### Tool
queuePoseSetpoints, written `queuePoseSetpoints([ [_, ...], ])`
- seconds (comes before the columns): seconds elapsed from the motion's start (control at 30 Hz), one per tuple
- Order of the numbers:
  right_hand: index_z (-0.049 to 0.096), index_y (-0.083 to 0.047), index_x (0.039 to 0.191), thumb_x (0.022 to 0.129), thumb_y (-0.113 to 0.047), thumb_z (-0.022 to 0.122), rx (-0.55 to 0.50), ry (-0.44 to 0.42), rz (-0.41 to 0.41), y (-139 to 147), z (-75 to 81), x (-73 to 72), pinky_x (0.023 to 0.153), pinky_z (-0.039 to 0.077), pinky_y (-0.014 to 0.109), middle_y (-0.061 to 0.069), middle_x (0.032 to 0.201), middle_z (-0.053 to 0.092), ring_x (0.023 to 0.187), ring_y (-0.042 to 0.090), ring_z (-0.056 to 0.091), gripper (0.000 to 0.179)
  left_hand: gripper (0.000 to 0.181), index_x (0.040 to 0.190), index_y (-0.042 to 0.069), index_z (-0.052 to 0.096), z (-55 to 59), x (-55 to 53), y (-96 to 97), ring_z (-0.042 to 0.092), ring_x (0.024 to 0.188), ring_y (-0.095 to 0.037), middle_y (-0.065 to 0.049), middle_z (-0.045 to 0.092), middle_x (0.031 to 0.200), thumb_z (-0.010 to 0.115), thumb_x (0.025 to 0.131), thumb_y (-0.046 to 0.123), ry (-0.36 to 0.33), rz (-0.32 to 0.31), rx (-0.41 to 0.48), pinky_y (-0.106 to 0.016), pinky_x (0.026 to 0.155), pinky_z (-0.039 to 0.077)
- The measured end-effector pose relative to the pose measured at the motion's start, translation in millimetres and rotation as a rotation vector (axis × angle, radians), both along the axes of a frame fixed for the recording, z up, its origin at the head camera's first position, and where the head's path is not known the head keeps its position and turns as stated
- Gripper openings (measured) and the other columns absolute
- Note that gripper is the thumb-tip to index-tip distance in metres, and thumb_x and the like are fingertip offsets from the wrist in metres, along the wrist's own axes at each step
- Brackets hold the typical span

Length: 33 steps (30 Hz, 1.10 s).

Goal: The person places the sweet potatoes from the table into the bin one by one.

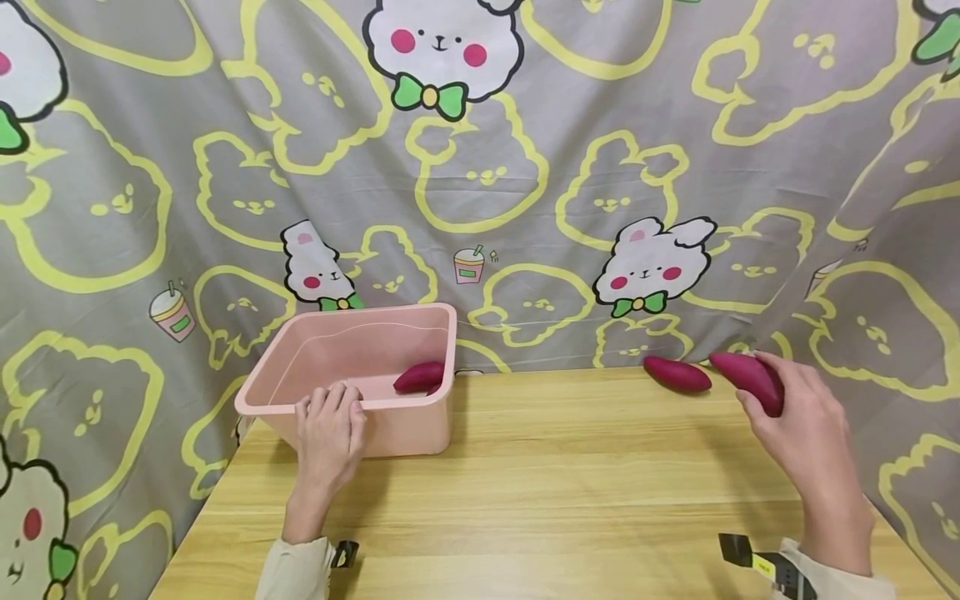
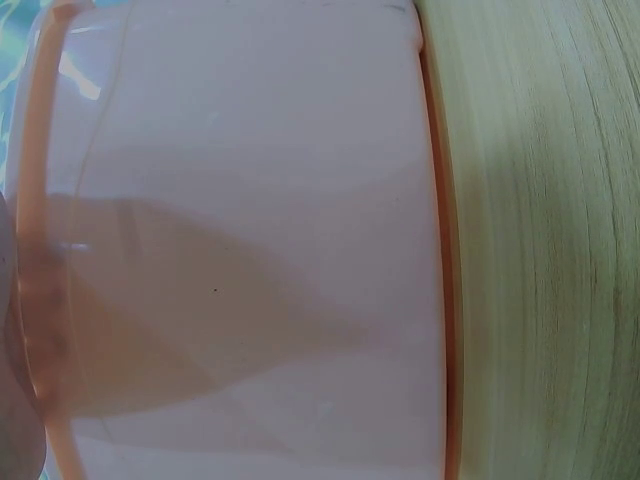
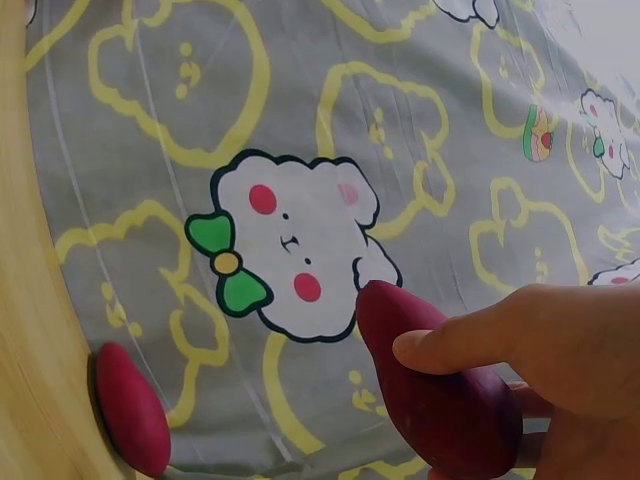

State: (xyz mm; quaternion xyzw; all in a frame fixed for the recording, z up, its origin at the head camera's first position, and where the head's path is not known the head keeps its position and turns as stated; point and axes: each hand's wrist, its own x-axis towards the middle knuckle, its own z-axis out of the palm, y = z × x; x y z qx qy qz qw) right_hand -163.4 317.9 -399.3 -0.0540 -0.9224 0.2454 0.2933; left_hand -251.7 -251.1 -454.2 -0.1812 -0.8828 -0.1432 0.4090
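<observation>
My left hand [image 1: 330,429] grips the near rim of a pink plastic bin [image 1: 408,429], fingers curled over the edge; in the left wrist view the bin's wall [image 2: 250,120] fills most of the frame. Inside the bin, at its right end, lies a purple sweet potato [image 1: 418,377], with part of another dark red piece just showing beside it. My right hand [image 1: 806,417] holds another purple sweet potato [image 3: 440,390] between thumb and fingers, raised above the table. Just left of that hand, a further sweet potato [image 1: 677,375] rests at the table's back edge.
The wooden table [image 1: 555,483] stretches between the two hands. Behind it and on both sides hangs a grey curtain [image 1: 517,200] printed with cartoon rabbits and yellow outlines. The bin stands at the table's back left, close to the curtain.
</observation>
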Motion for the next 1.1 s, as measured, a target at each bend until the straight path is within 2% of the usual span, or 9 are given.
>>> queuePoseSetpoints([
  [0.4, 0.053, -0.002, 0.141, 0.087, -0.008, 0.077, 0.018, 0.03, 0.039, -14, 4.5, -3.4, 0.072, 0.038, 0.063, 0.031, 0.131, 0.052, 0.1, 0.05, 0.049, 0.06, 0.032, 0.092, 0.006, 0.056, -0.1, -0.1, -0.2, 0.049, 0.088, -0.039, -0.013, 0.057, 0.093, 0.031, 0.102, 0.023, -0.002, 0.004, 0.001, -0.059, 0.087, 0.033],
  [0.63, 0.055, -0.003, 0.139, 0.085, -0.006, 0.078, 0.015, 0.069, 0.097, -24, 3.2, -7.5, 0.073, 0.038, 0.063, 0.03, 0.129, 0.054, 0.104, 0.049, 0.051, 0.059, 0.032, 0.092, 0.006, 0.056, -1.4, -0.9, -0.7, 0.049, 0.088, -0.039, -0.013, 0.058, 0.094, 0.031, 0.102, 0.024, -0.003, 0.004, -0.001, -0.059, 0.088, 0.033],
  [0.8, 0.055, -0.003, 0.14, 0.085, -0.008, 0.079, 0.018, 0.066, 0.121, -33, 1.0, -12.0, 0.071, 0.04, 0.062, 0.026, 0.125, 0.054, 0.098, 0.048, 0.052, 0.06, 0.032, 0.092, 0.006, 0.056, -1.7, -0.7, -0.8, 0.049, 0.088, -0.039, -0.013, 0.057, 0.093, 0.031, 0.102, 0.023, -0.009, 0.001, 0.002, -0.059, 0.088, 0.032],
  [1.1, 0.056, -0.004, 0.139, 0.083, -0.004, 0.079, 0.012, 0.114, 0.15, -48, -0.3, -15.8, 0.076, 0.042, 0.062, 0.026, 0.124, 0.057, 0.102, 0.046, 0.054, 0.06, 0.032, 0.092, 0.005, 0.057, -1.4, -0.6, -0.5, 0.049, 0.088, -0.04, -0.013, 0.057, 0.093, 0.031, 0.102, 0.022, -0.012, 0.005, -0.003, -0.059, 0.088, 0.032],
])
